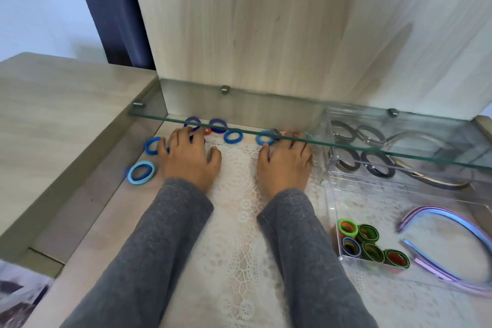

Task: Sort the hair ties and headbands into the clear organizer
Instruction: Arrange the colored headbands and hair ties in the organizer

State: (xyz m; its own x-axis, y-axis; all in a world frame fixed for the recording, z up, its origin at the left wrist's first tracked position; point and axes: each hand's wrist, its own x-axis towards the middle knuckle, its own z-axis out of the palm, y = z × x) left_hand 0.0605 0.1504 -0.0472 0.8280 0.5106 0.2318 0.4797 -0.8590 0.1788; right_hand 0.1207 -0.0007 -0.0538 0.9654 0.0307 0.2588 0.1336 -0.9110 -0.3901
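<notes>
— Which step is this?
— Gathering. Loose blue hair ties (233, 137) lie on the surface under the glass shelf (266, 117), and the clear organizer (332, 208) sits to the right. The left hand (190, 161) spreads over them, grip released. I cannot tell the right hand's (286, 162) grip
— Next?
— Pinch one tie and carry it right into a compartment

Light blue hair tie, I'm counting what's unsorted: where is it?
Head view, left side: the light blue hair tie lies loose on the table, just left of the left hand.
</notes>
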